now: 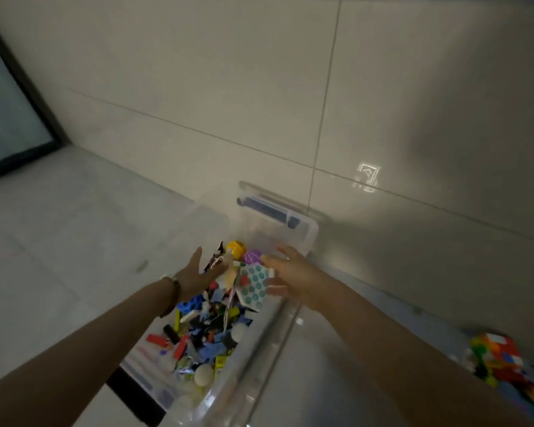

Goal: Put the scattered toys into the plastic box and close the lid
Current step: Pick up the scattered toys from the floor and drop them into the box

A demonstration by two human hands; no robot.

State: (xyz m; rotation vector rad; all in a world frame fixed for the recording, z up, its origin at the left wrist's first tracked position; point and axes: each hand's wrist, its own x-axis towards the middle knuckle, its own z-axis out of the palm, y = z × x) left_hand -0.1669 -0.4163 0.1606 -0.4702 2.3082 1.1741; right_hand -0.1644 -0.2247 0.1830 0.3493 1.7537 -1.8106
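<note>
Filling: clear plastic box [253,359], frame centre, heaped with mixed small toys [210,331]. Left hand [195,272] and right hand [290,272] above it, grips spread. Outstanding: colourful brick pile [500,362] on floor, lower right; lid not yet on.

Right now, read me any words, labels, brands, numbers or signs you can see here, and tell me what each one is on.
None can be read in this view.
The clear square patch on the tiled wall: an angular outline, no letters.
The white card with teal dots in the clear plastic box: pattern only.
The yellow ball: markings too blurred to read.
</note>
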